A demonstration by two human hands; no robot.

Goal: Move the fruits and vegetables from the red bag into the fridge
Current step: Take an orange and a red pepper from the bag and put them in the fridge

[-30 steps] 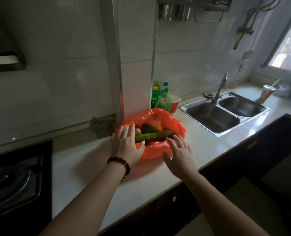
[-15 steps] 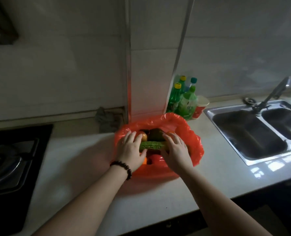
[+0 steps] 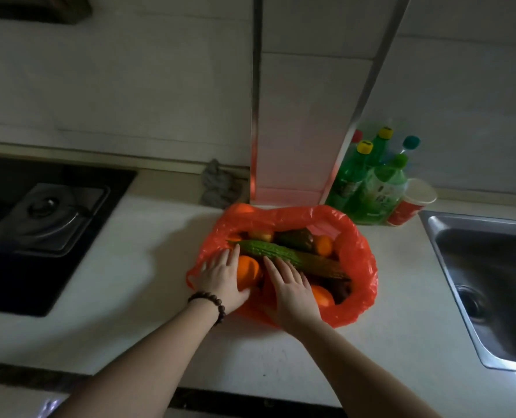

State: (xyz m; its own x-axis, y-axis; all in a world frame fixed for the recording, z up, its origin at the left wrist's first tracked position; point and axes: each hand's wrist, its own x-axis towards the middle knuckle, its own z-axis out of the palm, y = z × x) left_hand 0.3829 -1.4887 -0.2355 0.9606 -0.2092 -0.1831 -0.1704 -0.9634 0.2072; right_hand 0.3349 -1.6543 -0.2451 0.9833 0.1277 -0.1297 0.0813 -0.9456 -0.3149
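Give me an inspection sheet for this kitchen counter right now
Surface: pale counter, bare in front.
Job's things: open red bag holding bitter gourd, oranges, other produce; fridge not in view.
Clutter: green bottles, red paper cup, grey rag.
Hands: left hand lies on an orange; right hand open inside the bag.
Cables: nothing seen.
Surroundings: gas hob left, steel sink right, tiled wall.

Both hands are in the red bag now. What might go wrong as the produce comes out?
1. The long green bitter gourd lies across the other produce in the thin red plastic bag; lifting it may roll the round orange fruit out.
2. The left hand and right hand lie flat, gripping nothing, so the limp bag could slide or collapse.
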